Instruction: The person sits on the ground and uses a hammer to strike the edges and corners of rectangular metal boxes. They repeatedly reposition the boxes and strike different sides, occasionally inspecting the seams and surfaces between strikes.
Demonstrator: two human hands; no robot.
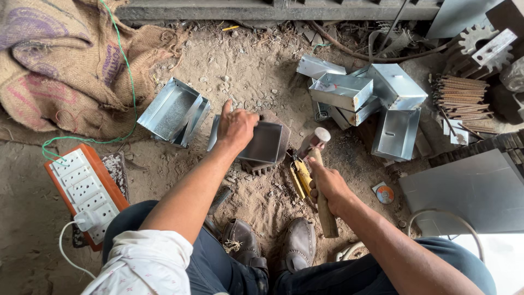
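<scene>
left hand [236, 129]: clamped on sheet-metal box [266, 143], centre | right hand [326, 184]: fist wrapped around hammer [321, 180] handle, just right of box | finished boxes [364, 98] piled far right

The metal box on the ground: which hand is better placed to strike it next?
Probably the right hand: it grips the hammer beside the metal box. The left hand holds the box.

Bare dirt floor [251, 65] strewn with pebbles and scraps. Burlap sacks [60, 60] heaped at ten o'clock, concrete ledge [273, 10] along twelve, grey metal sheet [475, 191] at four. Even daylight, soft shadows.
</scene>
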